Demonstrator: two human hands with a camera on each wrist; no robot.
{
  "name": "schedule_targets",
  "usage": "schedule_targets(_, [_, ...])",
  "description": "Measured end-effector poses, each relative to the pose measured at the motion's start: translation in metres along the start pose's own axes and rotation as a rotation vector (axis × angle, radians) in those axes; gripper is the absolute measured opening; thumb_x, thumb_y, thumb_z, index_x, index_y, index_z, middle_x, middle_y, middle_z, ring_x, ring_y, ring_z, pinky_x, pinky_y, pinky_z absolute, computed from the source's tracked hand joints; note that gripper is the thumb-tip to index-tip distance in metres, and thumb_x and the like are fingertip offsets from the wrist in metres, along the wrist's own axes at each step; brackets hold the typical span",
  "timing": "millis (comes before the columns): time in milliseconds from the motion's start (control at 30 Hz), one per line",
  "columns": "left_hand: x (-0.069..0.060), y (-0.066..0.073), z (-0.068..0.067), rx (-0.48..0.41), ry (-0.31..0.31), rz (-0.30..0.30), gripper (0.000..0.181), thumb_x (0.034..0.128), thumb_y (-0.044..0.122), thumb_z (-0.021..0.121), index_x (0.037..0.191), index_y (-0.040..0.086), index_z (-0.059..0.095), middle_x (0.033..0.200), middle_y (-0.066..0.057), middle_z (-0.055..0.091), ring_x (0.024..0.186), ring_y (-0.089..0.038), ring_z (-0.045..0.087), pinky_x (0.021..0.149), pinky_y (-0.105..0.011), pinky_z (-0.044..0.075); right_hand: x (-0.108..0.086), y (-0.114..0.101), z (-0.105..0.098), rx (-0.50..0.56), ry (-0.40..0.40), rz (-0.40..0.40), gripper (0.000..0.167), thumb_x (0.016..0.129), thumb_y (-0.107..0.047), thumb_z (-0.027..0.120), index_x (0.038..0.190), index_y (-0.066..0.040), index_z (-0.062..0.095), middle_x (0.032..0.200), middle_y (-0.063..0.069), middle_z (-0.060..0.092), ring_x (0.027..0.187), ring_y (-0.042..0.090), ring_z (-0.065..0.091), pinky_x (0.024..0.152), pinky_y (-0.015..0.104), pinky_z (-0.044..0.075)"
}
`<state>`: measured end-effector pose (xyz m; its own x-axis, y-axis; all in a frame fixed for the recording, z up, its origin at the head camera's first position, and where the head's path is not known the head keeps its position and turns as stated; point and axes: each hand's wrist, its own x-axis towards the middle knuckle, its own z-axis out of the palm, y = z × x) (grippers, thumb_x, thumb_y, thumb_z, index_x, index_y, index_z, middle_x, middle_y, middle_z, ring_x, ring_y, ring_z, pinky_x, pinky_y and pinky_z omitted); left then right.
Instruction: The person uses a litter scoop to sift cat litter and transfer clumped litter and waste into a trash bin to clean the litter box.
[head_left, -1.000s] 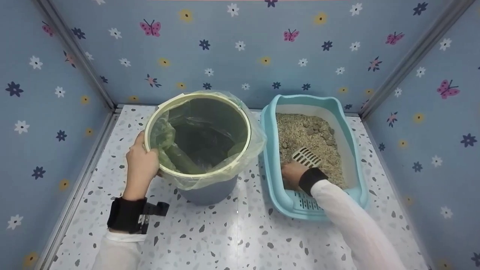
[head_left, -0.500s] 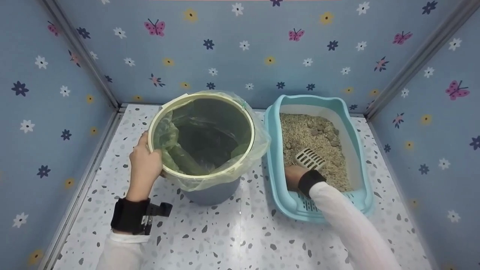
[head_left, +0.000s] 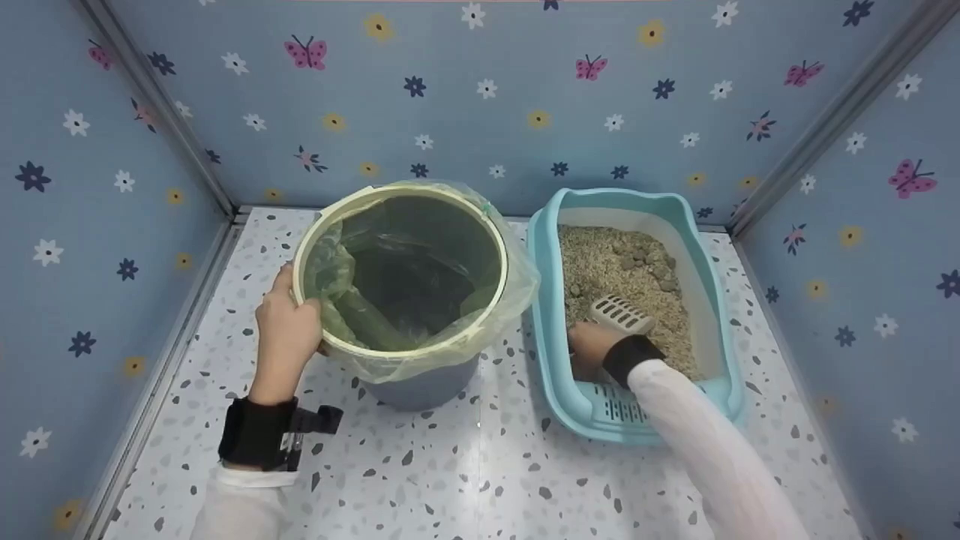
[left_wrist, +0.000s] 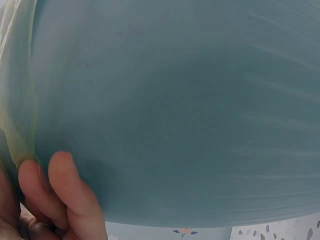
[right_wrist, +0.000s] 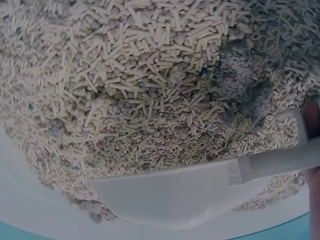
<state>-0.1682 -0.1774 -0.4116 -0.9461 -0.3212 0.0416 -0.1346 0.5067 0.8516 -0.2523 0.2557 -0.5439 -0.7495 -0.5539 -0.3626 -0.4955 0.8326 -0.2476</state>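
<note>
A blue-grey bin with a pale yellow rim and a translucent yellow-green liner stands tilted on the left. My left hand grips its rim at the left side; in the left wrist view fingers lie against the bin wall below the liner's edge. Inside the light-blue litter tray, my right hand holds the handle of a slotted off-white scoop. The right wrist view shows the scoop edge-on at the litter, with grey clumps beyond it.
More clumps lie at the tray's back right. Behind both containers rises a flowered blue wall, with side walls left and right. Speckled white floor extends in front.
The scoop's head has tipped, and my right hand has shifted slightly within the tray over the last half second. My left hand keeps its hold on the bin. The head view has shifted a little.
</note>
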Motion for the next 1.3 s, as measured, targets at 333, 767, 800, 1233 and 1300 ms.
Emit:
schedule_targets(333, [-0.001,0.000,-0.001,-0.023,-0.026,-0.052,0.063,0.0853,0.001,0.037,0.148,0.008,0.030,0.124,-0.034,0.052,0.061,-0.033,0.063,0.039,-0.037,0.051,-0.009,0.014,-0.016,0.060,0.226,-0.168,0.012,0.075,0.003,0.066,0.075,-0.005,0.057,0.061,-0.002,0.047,0.053,0.009,0.037,0.049,0.023,0.032])
schedule_targets(767, [-0.033,-0.003,-0.002,0.064,0.100,0.016,0.072,0.0967,0.058,0.028,0.150,0.011,0.018,0.069,-0.013,0.051,0.047,-0.024,0.044,0.046,-0.034,0.034,-0.039,0.028,-0.024,0.271,0.474,-0.153,0.032,0.094,-0.010,0.058,0.065,-0.013,0.043,0.059,-0.008,0.030,0.053,0.006,0.029,0.055,0.023,0.029])
schedule_targets(800, [-0.038,-0.002,0.000,0.082,0.148,0.038,0.070,0.0975,0.056,0.029,0.149,0.010,0.020,0.075,-0.012,0.050,0.055,-0.027,0.045,0.050,-0.036,0.032,-0.041,0.029,-0.025,0.277,0.493,-0.139,0.034,0.094,-0.011,0.058,0.064,-0.013,0.042,0.059,-0.008,0.029,0.053,0.007,0.029,0.055,0.023,0.029])
schedule_targets(1233, [-0.102,0.028,0.058,-0.151,0.431,0.699,0.038,0.0918,0.019,0.052,0.123,-0.002,0.050,0.137,-0.021,0.039,0.132,-0.031,0.031,0.111,-0.046,0.025,-0.071,0.034,-0.047,0.453,0.655,-0.030,0.037,0.094,-0.013,0.059,0.062,-0.011,0.041,0.056,-0.007,0.033,0.050,0.008,0.033,0.052,0.023,0.031])
schedule_targets(1300, [-0.112,0.033,0.073,-0.210,0.396,0.791,0.035,0.0952,0.023,0.047,0.118,-0.004,0.053,0.131,-0.023,0.045,0.130,-0.032,0.036,0.112,-0.043,0.025,-0.077,0.033,-0.053,0.496,0.696,-0.012,0.037,0.093,-0.011,0.059,0.061,-0.009,0.042,0.054,-0.007,0.033,0.048,0.007,0.033,0.050,0.022,0.031])
